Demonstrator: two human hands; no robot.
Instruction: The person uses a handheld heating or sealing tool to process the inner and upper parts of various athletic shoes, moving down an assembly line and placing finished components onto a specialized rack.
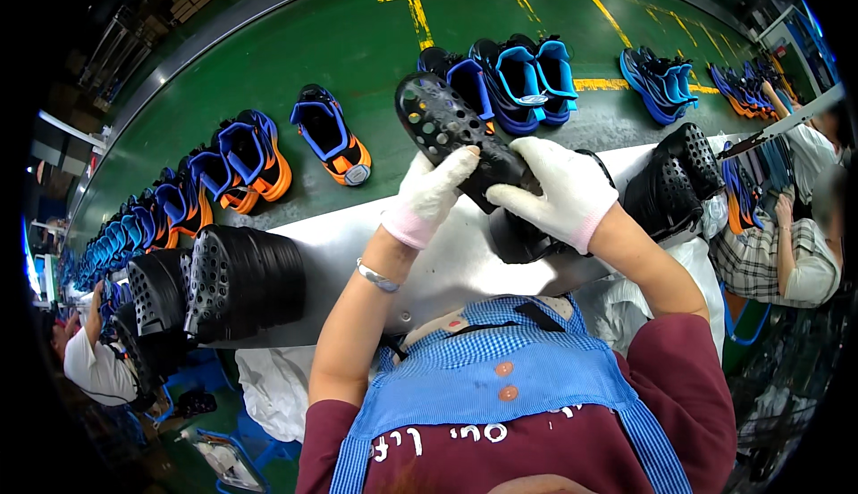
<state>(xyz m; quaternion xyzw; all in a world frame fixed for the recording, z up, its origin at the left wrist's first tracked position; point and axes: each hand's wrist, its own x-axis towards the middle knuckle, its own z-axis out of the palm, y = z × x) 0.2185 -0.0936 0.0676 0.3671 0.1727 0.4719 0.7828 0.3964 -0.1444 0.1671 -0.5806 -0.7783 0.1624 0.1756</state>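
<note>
Both my hands wear white gloves and hold one black perforated shoe-shaped piece [440, 119] above a metal ledge. My left hand [433, 192] is closed round its middle from the left, thumb on top. From the right, my right hand [563, 192] grips the opposite end between thumb and fingers. Round holes cover the piece's far, rounded end, which tilts up to the left. Beneath my right hand lie more black pieces [520, 237], partly hidden. Just beyond the held piece stand black and blue sneakers [518, 79] on a green surface [357, 56].
Nested black perforated pieces [246, 284] lie on the metal ledge [429, 293] at left, with another stack [666, 190] at right. A lone orange-soled sneaker [329, 137] stands left of centre, beside a long sneaker row [214, 168]. Co-workers [98, 364] sit at both sides.
</note>
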